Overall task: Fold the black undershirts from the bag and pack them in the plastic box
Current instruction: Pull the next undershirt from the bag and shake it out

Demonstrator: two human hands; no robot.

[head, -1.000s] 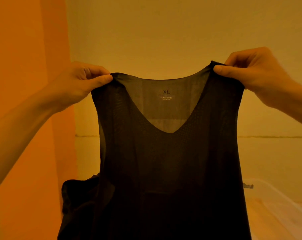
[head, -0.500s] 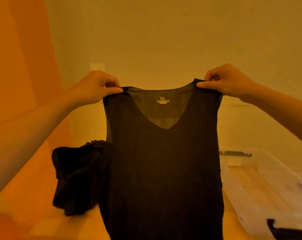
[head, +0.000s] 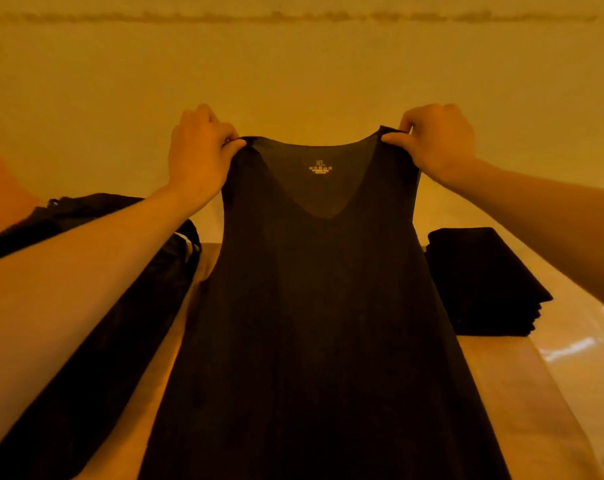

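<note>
Left hand [head: 200, 161] and right hand [head: 439, 147], set apart, each pinch 1 shoulder of the black undershirt [head: 314, 289], spread over the table [head: 522, 393]. Right of the undershirt lies a folded stack [head: 484, 278]; left of it lies the bag [head: 120, 289]. Judged partway: this undershirt remains unfolded and unpacked.

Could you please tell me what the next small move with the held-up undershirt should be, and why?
Probably lower the undershirt flat onto the table. The left hand and right hand each pinch a shoulder strap. The shirt hangs spread and unfolded, and wood shows on either side of it, between the black bag and the folded stack.
</note>
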